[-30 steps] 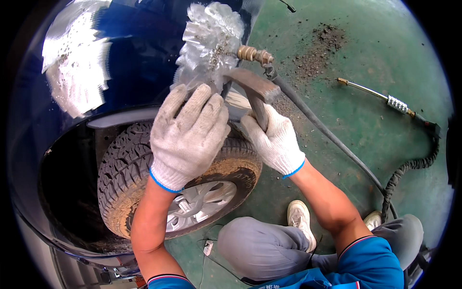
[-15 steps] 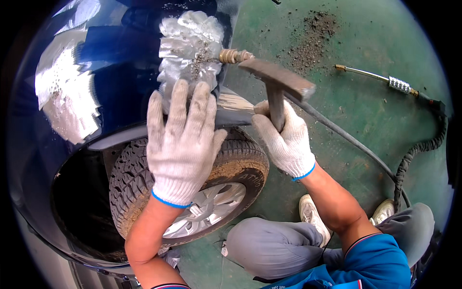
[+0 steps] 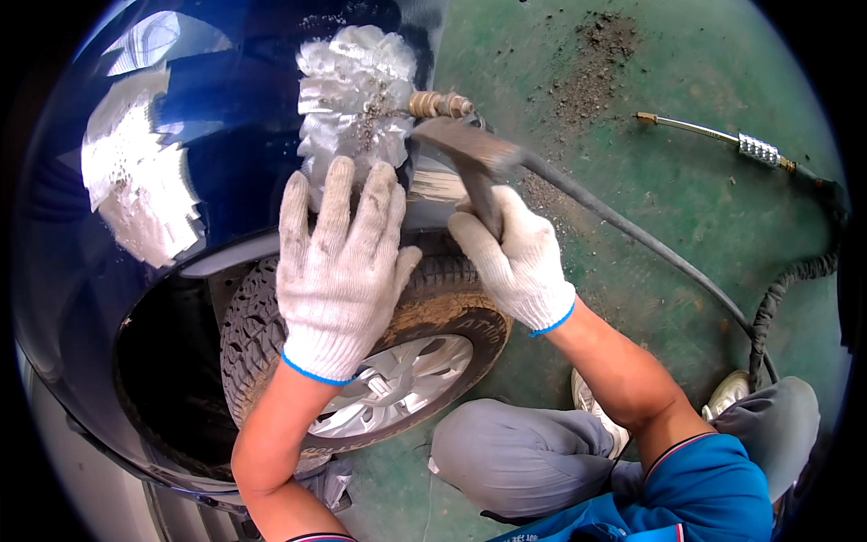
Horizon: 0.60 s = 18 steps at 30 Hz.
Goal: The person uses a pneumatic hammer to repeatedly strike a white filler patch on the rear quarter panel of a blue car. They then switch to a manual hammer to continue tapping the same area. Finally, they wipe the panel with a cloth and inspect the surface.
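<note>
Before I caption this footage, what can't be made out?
All in the head view:
Palm of the left hand: hidden by the hand's back.
Lower handle of the hammer: hidden by the right hand.
Part of the tire: behind the left forearm.
Part of the black hose: lost in the dark rim.

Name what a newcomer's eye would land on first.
Likely the hammer in the gloved right hand, near the center. Next, the silver patch on the dark-blue car panel, upper middle, its lower edge partly covered by the gloved left hand. Below sits a muddy tire.
</note>
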{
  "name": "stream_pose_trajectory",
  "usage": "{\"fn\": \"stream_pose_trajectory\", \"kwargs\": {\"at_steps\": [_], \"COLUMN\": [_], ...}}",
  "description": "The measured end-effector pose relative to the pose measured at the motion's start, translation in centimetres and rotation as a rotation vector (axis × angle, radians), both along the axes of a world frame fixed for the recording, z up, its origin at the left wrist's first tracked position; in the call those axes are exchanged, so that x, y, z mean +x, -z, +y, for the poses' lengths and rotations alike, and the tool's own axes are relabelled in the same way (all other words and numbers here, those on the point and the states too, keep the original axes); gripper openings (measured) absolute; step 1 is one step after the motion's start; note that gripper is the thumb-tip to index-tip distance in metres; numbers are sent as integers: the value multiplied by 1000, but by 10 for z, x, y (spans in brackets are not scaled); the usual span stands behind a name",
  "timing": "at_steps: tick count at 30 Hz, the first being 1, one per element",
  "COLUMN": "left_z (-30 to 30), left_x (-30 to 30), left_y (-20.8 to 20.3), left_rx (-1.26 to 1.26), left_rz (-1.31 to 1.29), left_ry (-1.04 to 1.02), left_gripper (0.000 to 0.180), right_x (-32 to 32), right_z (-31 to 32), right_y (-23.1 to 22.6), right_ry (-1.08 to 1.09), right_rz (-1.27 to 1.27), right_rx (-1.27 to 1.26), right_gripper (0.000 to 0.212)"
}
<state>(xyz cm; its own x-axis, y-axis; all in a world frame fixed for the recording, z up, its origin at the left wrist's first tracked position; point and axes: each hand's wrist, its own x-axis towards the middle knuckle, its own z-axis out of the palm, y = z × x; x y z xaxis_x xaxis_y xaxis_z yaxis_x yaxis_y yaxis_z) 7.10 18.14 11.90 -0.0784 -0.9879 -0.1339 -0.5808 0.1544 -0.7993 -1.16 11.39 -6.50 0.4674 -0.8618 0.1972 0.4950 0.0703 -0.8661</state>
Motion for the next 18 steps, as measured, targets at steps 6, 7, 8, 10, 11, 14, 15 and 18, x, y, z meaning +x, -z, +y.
{"fn": "stream_pose_trajectory", "kwargs": {"at_steps": [6,7,8,10,11,14,15,18], "left_z": [4,3,3,3,3,3,2,4], "left_x": [0,0,1,3,4,6,6,7], "left_y": [-2,-3,-5,-7,-7,-6,-7,-8], "left_rx": [35,45,66,107,103,94,93,84], "left_rz": [51,60,77,112,121,143,144,136], "left_ry": [12,12,22,41,55,81,79,83], "left_gripper": [60,59,58,55,54,51,51,49], "right_x": [19,19,20,16,15,23,28,12], "right_z": [6,6,6,6,5,11,10,14], "right_y": [6,7,7,2,1,8,13,10], "right_ry": [-10,16,41,134,134,37,49,-14], "right_rz": [146,93,40,-101,-93,90,77,-15], "right_rx": [-143,-155,-164,-127,-125,-128,-197,-92], "right_gripper": [27,27,27,28,28,25,24,25]}}
